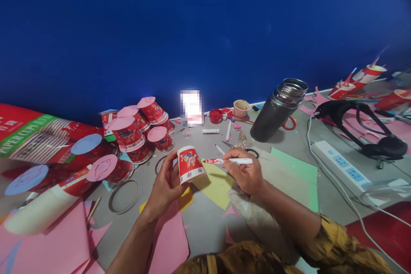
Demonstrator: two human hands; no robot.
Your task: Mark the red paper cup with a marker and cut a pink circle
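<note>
My left hand (pixel 168 182) is closed around a red and white paper cup (pixel 190 165) with a printed picture, held tilted above the table. In my right hand (pixel 245 171) is a white marker (pixel 239 161) with red on its front part, pointing left toward the cup's side. Whether its tip touches the cup I cannot tell. Beneath the hands lie a yellow paper sheet (pixel 216 186) and a pink sheet (pixel 170 235). A beige cloth (pixel 247 207) is under my right forearm.
Red cups topped with pink paper discs (pixel 126 130) stand left, near a pack of paper cups (pixel 35 137) and a tape ring (pixel 124 197). Behind are loose markers (pixel 211 131) and an open dark flask (pixel 276 111). At right are a power strip (pixel 342 167), cables and a black headset (pixel 359 126).
</note>
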